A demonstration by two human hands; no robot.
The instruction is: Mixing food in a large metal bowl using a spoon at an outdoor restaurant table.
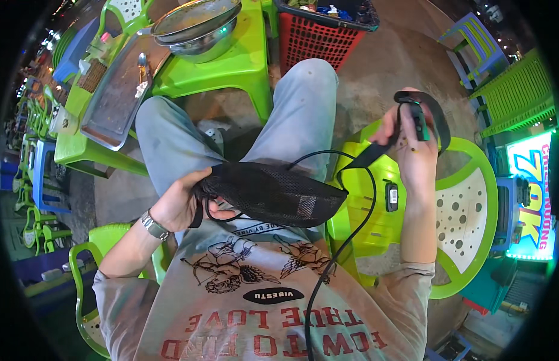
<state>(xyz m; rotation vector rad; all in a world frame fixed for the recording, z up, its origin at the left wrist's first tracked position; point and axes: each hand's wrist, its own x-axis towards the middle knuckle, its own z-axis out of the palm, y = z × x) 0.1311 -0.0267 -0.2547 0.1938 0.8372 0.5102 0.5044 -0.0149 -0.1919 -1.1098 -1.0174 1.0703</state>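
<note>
Across my lap lies a black mesh pouch (270,192), its gathered end gripped in my left hand (182,201). A black strap (372,155) runs from the pouch's right end up to my right hand (412,131). That hand is raised over the chair at my right and holds the strap near its black plastic buckle (417,118); the strap's free end loops beyond the fingers. A thin black cable (365,216) passes behind the pouch, curves to the right and runs down over my shirt. What is inside the pouch cannot be made out.
A small black device with a label (391,197) rests on the green plastic chair (484,180) at right. Ahead, a green stool (211,74) carries stacked metal bowls (196,31). Left of it lies a metal tray (114,90) with cutlery. A red basket (320,45) of rubbish stands beyond my knee.
</note>
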